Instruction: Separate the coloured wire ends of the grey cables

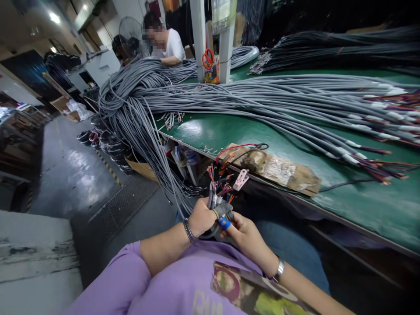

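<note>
My left hand (201,217), wearing a bracelet, is closed around a bunch of grey cables (179,199) in front of my lap. A grey covering wraps its thumb. Stripped cable ends (215,183) stick up above the grip, with thin coloured wires and bare copper tips fanned out. My right hand (241,229), with blue tape around the thumb, pinches at the same bunch from the right. Its fingertips are partly hidden and seem to be on a grey cable. A pale pink clip (241,180) sits at the table edge just beyond the hands.
Long grey cables (210,98) lie across the green table (193,129) and hang over its left end. A taped board (278,173) with red and black leads lies along the near edge. Orange-handled scissors (208,59) hang at a post. A person (172,46) works behind.
</note>
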Tool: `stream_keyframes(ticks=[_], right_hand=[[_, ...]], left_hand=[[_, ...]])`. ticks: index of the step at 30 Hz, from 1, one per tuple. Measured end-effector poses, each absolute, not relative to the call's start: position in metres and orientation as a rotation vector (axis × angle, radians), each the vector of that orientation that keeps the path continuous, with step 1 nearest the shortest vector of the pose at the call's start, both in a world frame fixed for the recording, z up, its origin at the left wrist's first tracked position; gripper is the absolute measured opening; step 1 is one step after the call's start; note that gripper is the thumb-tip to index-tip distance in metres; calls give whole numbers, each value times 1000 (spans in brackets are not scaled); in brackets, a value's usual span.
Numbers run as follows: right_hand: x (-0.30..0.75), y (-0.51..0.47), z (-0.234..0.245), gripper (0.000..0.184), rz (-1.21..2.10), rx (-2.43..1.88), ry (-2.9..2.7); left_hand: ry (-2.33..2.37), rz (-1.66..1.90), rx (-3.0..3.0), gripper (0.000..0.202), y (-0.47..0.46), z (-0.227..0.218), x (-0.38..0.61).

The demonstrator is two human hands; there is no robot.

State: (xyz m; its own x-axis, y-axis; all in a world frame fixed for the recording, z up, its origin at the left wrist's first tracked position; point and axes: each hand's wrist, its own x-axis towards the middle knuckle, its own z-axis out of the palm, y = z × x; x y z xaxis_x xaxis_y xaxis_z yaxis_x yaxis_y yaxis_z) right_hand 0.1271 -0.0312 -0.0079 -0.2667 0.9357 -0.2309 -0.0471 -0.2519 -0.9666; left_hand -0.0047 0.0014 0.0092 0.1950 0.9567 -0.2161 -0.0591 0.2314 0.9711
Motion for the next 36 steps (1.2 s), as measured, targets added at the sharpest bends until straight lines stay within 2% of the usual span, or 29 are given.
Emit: stream_keyframes(ticks=[3,8,14,21,27,31,36], right_hand=[[137,-30,-9,42,1625,-1155,-1294],[152,-15,2,40,1431,-1250,-1206],[142,-5,17,39,1618,-1107,-1196],[142,-12,2,43,1531,-1214,-1026],[141,-9,15,43,1520,-1206,-1099],[139,-14,16,43,1550,-1189,-1081],[138,-23,12,42,1563,-1170,-1153]], left_hand=[[1179,952,1086,43,2,14,-8],[1229,941,1074,42,-1,14,-15],[1082,740,1189,47,-7,10,-16],[1128,733,1218,41,-8,16,-15],[1147,671,1261,38,-10,21,-15],[1109,777,1206,43,-8,25,-19],[1116,949,1030,34,-4,29,-20]])
